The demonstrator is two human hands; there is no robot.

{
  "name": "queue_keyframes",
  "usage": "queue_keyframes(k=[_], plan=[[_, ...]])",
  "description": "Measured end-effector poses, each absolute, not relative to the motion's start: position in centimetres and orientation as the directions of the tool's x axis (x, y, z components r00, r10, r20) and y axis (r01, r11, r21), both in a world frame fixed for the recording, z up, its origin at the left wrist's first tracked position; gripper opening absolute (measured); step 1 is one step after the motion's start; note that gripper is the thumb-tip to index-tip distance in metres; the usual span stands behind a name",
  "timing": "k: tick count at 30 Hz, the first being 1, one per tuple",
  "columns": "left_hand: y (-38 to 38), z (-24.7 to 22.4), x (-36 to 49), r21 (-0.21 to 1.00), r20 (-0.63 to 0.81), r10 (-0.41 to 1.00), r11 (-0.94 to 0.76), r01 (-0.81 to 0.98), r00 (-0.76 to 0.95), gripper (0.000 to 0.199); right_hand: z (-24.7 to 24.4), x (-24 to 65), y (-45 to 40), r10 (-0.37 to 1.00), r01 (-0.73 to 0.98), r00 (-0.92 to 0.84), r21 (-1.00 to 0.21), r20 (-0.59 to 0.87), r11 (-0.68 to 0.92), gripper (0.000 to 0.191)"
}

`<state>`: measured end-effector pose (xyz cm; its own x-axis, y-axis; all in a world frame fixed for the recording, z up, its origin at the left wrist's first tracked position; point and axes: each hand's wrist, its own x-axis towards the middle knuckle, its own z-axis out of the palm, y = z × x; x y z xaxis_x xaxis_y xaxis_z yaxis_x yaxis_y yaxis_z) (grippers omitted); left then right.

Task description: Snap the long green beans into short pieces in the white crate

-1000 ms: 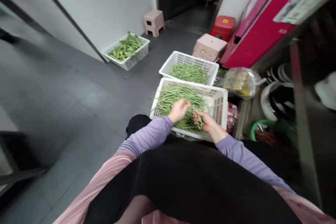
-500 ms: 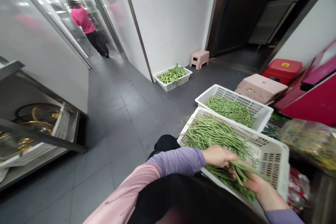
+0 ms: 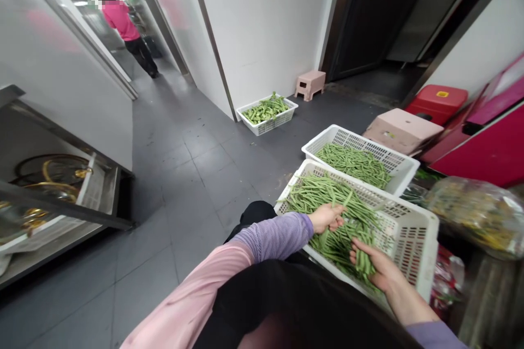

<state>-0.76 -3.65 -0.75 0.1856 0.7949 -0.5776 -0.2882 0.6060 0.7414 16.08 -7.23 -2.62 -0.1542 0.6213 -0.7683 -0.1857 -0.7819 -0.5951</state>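
Long green beans (image 3: 327, 191) lie heaped in the near white perforated basket (image 3: 415, 251) in front of me. Over the heap, my left hand (image 3: 327, 217) is closed in a pinch, with a green bean sticking out past its fingertips. My right hand (image 3: 380, 267) curls round a small bunch of green beans (image 3: 363, 259) above the basket's near right part. A gap separates the two hands. Some beans below them are hidden by the hands and by my dark apron.
A second white basket (image 3: 403, 172) of cut beans adjoins the near one. Beyond are a basket of green vegetables (image 3: 266, 112), a pink stool (image 3: 310, 84), a pink box-like stool (image 3: 403, 130) and a plastic bag (image 3: 475, 212). A metal rack (image 3: 110, 196) stands left; a person in pink (image 3: 120, 22) is far off.
My hands, together at the bunch before, have parted: the left moved left and away from me over the heap, and the right keeps the bunch. The far person moved slightly farther off.
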Motion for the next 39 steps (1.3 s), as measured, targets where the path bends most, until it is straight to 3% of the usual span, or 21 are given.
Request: queue_keyframes(k=[3,6,11,17,21,33,36,39], plan=[[-3.5,0.4,-0.3,0.626,-0.552,0.799,0.586,-0.514,0.239,0.013,-2.0,14.3,-7.8,0.689,-0.202,-0.196,-0.659,-0.698,-0.725,0.03],[-2.9,1.6,-0.3,0.522,-0.576,0.772,0.601,-0.606,0.27,0.016,-1.0,13.4,-7.9,0.736,-0.166,-0.29,-0.726,-0.611,-0.668,0.029],[0.2,1.7,-1.4,0.472,-0.556,0.803,0.518,-0.713,0.215,0.017,0.1,14.7,-6.9,0.638,-0.013,-0.478,-0.721,-0.604,-0.693,0.025],[0.8,2.2,-2.8,0.484,-0.544,0.824,0.462,-0.744,0.157,0.019,0.2,16.0,-7.6,0.611,0.116,-0.545,-0.773,-0.574,-0.623,0.03],[0.0,2.3,-3.4,0.494,-0.565,0.818,0.439,-0.751,0.107,0.014,-1.1,15.9,-8.3,0.648,0.167,-0.515,-0.807,-0.561,-0.566,0.035],[-0.2,1.7,-3.9,0.503,-0.607,0.791,0.459,-0.732,0.078,0.019,-2.7,17.1,-8.8,0.743,0.097,-0.385,-0.825,-0.547,-0.557,0.037],[-0.5,1.7,-3.8,0.526,-0.596,0.8,0.447,-0.724,0.061,0.019,-3.6,16.9,-8.0,0.776,-0.06,-0.206,-0.783,-0.597,-0.619,0.028],[-1.2,1.9,-3.7,0.558,-0.558,0.828,0.416,-0.718,0.046,0.017,-4.9,17.8,-6.6,0.705,-0.335,0.004,-0.665,-0.709,-0.667,0.016]])
